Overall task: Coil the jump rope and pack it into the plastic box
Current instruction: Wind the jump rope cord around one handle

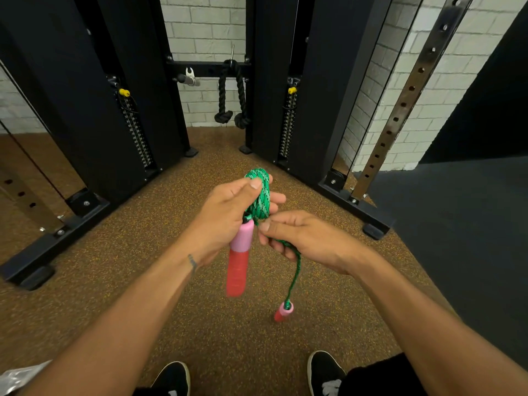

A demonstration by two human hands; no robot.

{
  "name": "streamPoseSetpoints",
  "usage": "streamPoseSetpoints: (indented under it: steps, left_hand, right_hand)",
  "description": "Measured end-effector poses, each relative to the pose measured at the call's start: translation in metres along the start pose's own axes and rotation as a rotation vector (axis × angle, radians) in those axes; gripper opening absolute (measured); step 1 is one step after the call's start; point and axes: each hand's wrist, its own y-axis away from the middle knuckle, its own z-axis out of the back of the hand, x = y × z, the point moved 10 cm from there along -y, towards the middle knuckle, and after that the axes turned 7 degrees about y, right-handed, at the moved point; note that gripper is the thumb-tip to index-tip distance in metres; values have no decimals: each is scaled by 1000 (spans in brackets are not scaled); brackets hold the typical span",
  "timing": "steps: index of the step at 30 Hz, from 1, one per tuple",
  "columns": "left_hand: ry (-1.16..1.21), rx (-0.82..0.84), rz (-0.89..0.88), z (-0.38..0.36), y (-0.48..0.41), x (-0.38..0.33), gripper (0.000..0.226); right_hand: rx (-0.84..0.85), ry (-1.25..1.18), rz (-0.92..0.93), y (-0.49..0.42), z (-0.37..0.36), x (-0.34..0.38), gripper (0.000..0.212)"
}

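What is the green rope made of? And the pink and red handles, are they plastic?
The green rope looks like braided cord, probably nylon or polyester: a woven pattern with pale flecks shows. The nearer handle looks like smooth matte plastic, perhaps foam; the blur leaves that open.

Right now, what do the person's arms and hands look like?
The left hand and right hand are bare, as are both forearms: no sleeves, gloves, watch or rings show. A small dark tattoo marks the left wrist.

Coil point(261, 195) in left hand point(225, 215), rope tail point(296, 270) (handle point(283, 311) lowest) under right hand point(308, 238)
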Motion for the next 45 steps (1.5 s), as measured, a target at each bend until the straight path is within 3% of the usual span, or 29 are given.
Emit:
streamPoseSetpoints:
  steps: [6, 10, 17, 22, 31, 45]
  left_hand:
    - [-141, -35, -5, 7, -2, 0, 27]
    - [-550, 18, 0, 7, 1, 6, 33]
    - [-53, 215, 167, -29, 8, 21, 29]
    - [151, 260, 213, -35, 11, 23, 39]
    - [216, 348, 187, -43, 16, 17, 43]
    - [283, 204, 79, -32, 10, 2, 39]
  right_hand:
    - [70, -89, 111, 16, 5, 20, 12]
    - [-68, -112, 215, 21, 26, 32, 10]
    - [-304, -213, 263, 23, 55, 31, 18]
    - [-355, -199, 240, 22, 61, 24, 15]
    - [-340, -201, 133, 12, 62, 7, 25]
    - [-188, -326, 28, -2, 36, -12, 26]
